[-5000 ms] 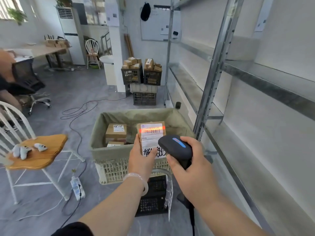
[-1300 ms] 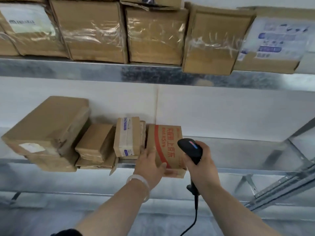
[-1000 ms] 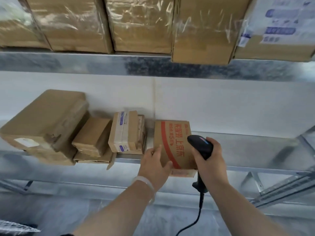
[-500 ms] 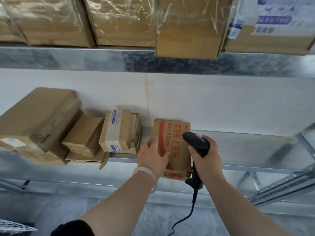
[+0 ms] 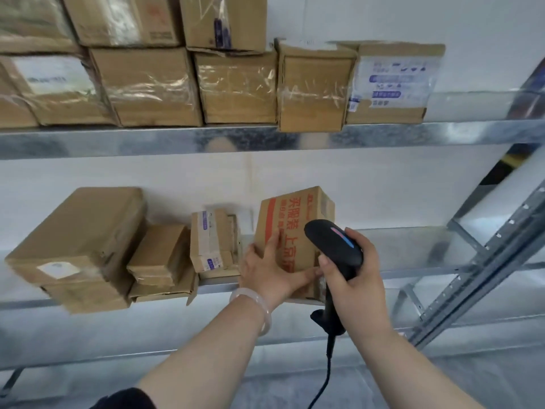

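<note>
**The box lies straight ahead of your left hand, with its long axis toward the wall**

Your left hand (image 5: pixel 271 270) grasps the near left corner of the red-printed box (image 5: pixel 292 228). The fingers lie on the printed face and the thumb runs along the near edge. The box sits in the centre of the frame on the lower shelf (image 5: pixel 413 249). Its long axis runs from the front edge of the shelf up the picture toward the wall (image 5: pixel 383 187), leaning a little to the right. The near end seems to hang slightly over the shelf edge.

Your right hand (image 5: pixel 356 278) is clenched around the handle of the scanner (image 5: pixel 333 246). It is just beside the near right corner of the box, so it is not free to help. The left hand is the one on the box, and I judge that the push belongs to it.

On the left, the small labelled box (image 5: pixel 211 240) stands just beside the red-printed one. On the right there is bare shelf. So the move should probably go along the long axis, straight toward the wall, and not sideways to the left.
</note>
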The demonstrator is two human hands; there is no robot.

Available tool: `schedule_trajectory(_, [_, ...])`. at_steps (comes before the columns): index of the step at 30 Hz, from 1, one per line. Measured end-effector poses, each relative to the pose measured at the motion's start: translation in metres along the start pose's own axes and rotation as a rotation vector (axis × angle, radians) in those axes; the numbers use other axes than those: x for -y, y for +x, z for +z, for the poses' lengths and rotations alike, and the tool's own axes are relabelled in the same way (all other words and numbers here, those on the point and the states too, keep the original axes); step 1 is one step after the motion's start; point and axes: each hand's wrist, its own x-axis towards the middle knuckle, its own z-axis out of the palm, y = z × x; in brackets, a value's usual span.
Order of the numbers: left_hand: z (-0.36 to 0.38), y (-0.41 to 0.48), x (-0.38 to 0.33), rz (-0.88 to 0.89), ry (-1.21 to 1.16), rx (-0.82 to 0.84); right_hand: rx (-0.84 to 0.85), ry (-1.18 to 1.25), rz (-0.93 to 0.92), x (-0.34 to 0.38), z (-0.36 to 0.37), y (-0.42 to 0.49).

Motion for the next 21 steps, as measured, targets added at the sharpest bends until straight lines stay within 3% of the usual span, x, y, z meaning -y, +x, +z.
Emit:
schedule_trajectory(8, [-0.026,-0.054,0.041,0.084,-0.362,0.149,-0.098,-0.027,0.008,0.026,0.005,-0.06])
schedule_trajectory(16, [-0.037,-0.09,0.061,0.09,-0.515,0.296,-0.097,0.086,0.065,0.043,-0.001,-0.095])
schedule_trajectory(21, [-0.031,-0.112,0.041,0.192,-0.395,0.104,-0.033,0.081,0.053,0.038,-0.006,-0.113])
